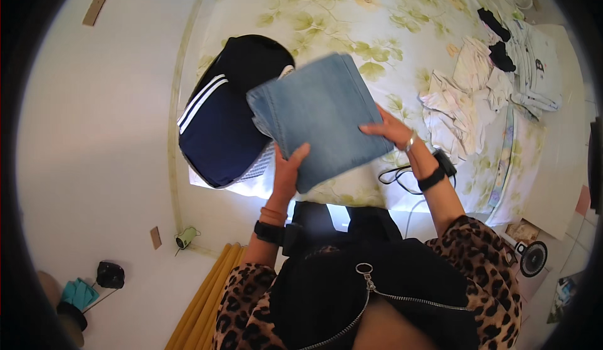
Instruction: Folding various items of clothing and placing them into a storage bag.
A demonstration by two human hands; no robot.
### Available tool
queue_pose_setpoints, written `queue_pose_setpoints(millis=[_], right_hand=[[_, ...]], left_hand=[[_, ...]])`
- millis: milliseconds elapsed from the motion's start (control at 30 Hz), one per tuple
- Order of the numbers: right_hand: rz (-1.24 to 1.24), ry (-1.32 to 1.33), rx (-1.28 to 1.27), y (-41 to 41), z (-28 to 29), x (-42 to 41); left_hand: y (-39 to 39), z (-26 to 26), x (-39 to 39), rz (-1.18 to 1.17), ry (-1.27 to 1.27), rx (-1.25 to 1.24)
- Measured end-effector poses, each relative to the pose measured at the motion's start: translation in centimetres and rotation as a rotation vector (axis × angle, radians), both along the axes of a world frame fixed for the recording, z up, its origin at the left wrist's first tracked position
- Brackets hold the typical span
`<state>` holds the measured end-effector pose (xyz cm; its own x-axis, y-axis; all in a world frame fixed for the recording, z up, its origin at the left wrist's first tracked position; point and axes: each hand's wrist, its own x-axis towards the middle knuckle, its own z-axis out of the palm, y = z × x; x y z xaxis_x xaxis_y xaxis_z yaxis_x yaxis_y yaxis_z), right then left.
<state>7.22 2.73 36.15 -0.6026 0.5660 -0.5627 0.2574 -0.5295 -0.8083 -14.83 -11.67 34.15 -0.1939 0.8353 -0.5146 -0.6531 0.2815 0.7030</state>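
A folded piece of blue denim (325, 114), its seams and layered edges showing, is held flat above the bed. My left hand (287, 171) grips its lower left edge, thumb on top. At the right edge my right hand (388, 128) pinches it, thumb also lying on the upper face; the fingers beneath are hidden. Partly behind the denim, to its left, lies a rounded bundle of navy and black cloth (226, 138) with white stripes on one side. Both hands hang over the near side of a floral bedsheet (325, 25).
On the bed's right lie crumpled pale garments (464, 100), a black cloth item (501, 57) and a folded stack of light clothes (537, 72). A black cable (398, 176) loops near my right wrist. A white wall (94, 114) borders the left. Below right stands a small fan (533, 259).
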Motion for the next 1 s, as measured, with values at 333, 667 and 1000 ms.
queue_pose_setpoints(millis=[333,667,1000], right_hand=[[0.224,-0.339,0.81,15.0,-13.6,-19.3],[0.142,-0.688,1.459,4.5,-10.0,-29.9],[0.485,-0.7,1.44,3.8,-12.4,-32.6]], left_hand=[[7.4,-10.5,-13.4,0.211,0.143,-0.031],[3.9,-8.7,-22.1,0.238,1.62,-0.131],[3.0,-12.2,-29.7,-0.35,1.791,-0.245]])
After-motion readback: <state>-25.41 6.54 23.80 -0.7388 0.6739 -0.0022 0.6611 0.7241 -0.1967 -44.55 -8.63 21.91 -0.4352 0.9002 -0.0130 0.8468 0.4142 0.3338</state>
